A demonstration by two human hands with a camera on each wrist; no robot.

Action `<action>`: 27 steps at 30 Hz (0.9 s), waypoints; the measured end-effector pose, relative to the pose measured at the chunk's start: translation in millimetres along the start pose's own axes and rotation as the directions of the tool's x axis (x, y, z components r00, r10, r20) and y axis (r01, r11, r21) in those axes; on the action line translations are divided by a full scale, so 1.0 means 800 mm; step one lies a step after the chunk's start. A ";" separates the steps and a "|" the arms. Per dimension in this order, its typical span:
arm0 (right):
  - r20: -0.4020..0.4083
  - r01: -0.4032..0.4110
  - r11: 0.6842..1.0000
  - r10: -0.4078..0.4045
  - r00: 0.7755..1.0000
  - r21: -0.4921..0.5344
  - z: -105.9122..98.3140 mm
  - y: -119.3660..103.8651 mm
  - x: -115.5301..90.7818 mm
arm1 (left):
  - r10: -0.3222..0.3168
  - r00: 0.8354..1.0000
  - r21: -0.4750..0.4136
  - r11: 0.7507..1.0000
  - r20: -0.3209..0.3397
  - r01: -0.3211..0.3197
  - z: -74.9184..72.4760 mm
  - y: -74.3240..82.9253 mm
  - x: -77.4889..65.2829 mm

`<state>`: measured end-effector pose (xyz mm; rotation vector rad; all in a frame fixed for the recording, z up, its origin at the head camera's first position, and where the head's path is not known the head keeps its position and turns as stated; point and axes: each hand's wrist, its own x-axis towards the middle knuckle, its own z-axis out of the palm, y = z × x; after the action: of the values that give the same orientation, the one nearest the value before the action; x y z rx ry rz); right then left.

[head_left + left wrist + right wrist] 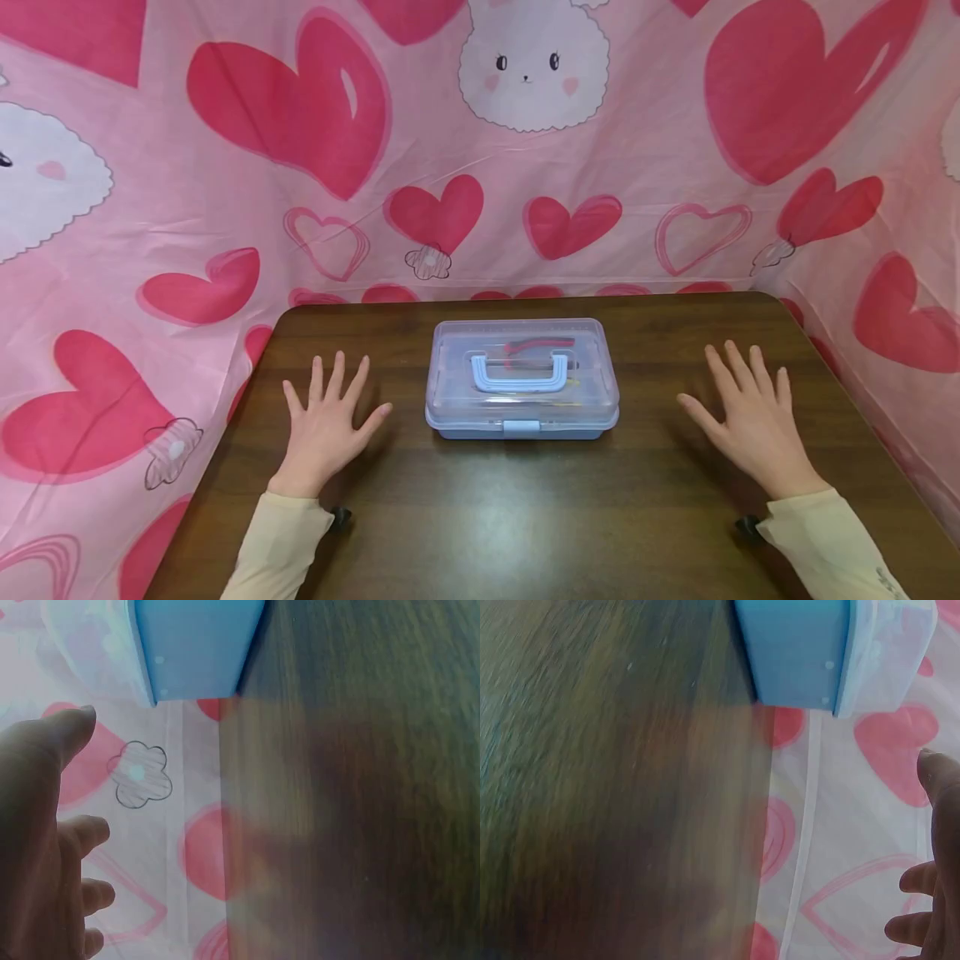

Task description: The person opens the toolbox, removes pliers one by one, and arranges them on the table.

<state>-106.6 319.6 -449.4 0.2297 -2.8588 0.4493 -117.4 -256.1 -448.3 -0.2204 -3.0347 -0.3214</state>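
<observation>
A plastic storage box (522,379) with a clear lid, a pale blue base and a blue carrying handle (519,382) sits in the middle of the table. Its lid is down, with the blue front latch (521,429) against the base; red and yellow items show faintly through the lid. To the box's left, my left hand (324,429) has its fingers spread and holds nothing. My right hand (753,421) is likewise spread and holds nothing, off to the box's right. Both wrist views show the box's blue side (196,649) apart from the fingers.
The dark wooden table (480,517) reaches back to a pink cloth (517,158) printed with hearts and white animal faces. This cloth hangs along the back and both sides. Small black objects (341,520) show at the cuffs of both cream sleeves (277,546).
</observation>
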 end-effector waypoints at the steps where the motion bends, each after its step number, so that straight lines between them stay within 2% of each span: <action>1: 0.000 0.006 1.000 -0.006 1.000 0.004 -0.001 -0.002 0.001 | 0.000 1.000 -0.004 1.000 0.004 0.000 0.000 0.001 0.000; 5: -0.020 0.034 0.999 -0.033 0.999 0.017 -0.001 -0.009 0.002 | 0.002 1.000 -0.026 1.000 0.007 -0.001 0.000 0.005 -0.001; 8: -0.064 0.065 0.996 -0.062 0.996 0.058 -0.003 -0.017 0.003 | -0.007 1.000 -0.058 0.998 -0.009 0.006 0.001 0.009 0.000; 12: -0.119 0.096 0.984 -0.078 0.990 0.151 -0.008 -0.035 0.004 | -0.031 0.997 -0.129 0.991 -0.066 0.023 0.003 0.016 0.003; 15: -0.114 0.090 0.976 -0.068 0.991 0.200 -0.011 -0.052 0.003 | -0.046 0.992 -0.208 0.978 -0.115 0.021 0.005 0.023 0.005; 19: -0.068 0.069 0.971 -0.055 0.996 0.228 -0.014 -0.075 0.001 | -0.067 0.988 -0.327 0.945 -0.142 0.017 0.008 0.034 0.007; 22: -0.054 0.073 0.966 -0.062 0.997 0.247 -0.013 -0.091 0.001 | -0.095 0.988 -0.399 0.916 -0.126 0.037 0.011 0.042 0.010; 25: -0.045 0.082 0.956 -0.073 0.996 0.282 -0.010 -0.106 0.001 | -0.122 0.988 -0.492 0.868 -0.091 0.062 0.016 0.050 0.013; 27: -0.024 0.084 0.947 -0.080 0.996 0.311 -0.007 -0.116 0.000 | -0.142 0.988 -0.568 0.819 -0.055 0.086 0.020 0.056 0.015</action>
<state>-88.0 234.4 -418.2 0.3985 -2.7413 0.8831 -123.6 -207.7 -454.0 -0.0503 -2.7728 -1.2069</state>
